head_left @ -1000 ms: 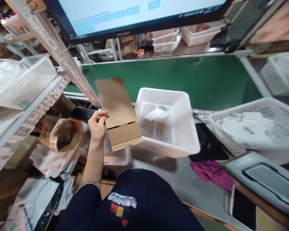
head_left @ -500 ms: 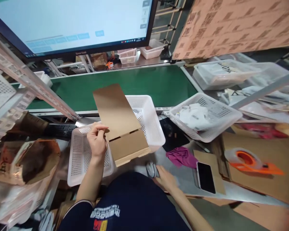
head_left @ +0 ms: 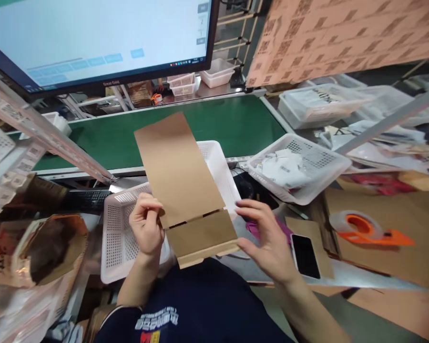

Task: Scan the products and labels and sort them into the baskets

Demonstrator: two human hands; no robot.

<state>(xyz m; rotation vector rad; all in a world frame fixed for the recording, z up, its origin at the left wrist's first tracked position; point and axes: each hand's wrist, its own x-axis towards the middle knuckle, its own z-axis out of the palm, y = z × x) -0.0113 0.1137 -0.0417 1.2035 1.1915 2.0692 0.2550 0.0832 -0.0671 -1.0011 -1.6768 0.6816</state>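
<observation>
My left hand (head_left: 147, 224) pinches the left edge of a brown cardboard box (head_left: 182, 176), partly folded, with its long flap standing up and away from me. Slots run along the crease between the flap and the shallow body nearest me. My right hand (head_left: 266, 236) is at the box's right side, thumb and fingers spread apart around its near right corner; whether the thumb touches the card I cannot tell. Behind and below the box are two white perforated baskets, a left basket (head_left: 119, 238) and a right basket (head_left: 219, 164) mostly covered by the card.
A green conveyor belt (head_left: 236, 119) runs behind the baskets, under a monitor (head_left: 103, 38). To the right are a basket of white packets (head_left: 286, 169), a purple cloth (head_left: 284, 228), a phone (head_left: 305, 257) and an orange tape dispenser (head_left: 372, 231) on cardboard. An opened carton (head_left: 53, 247) stands left.
My right hand has left a grey-white object at the bench edge and come up to the box's right side, fingers spread. The box has shifted slightly right and nearer me, still in my left hand.
</observation>
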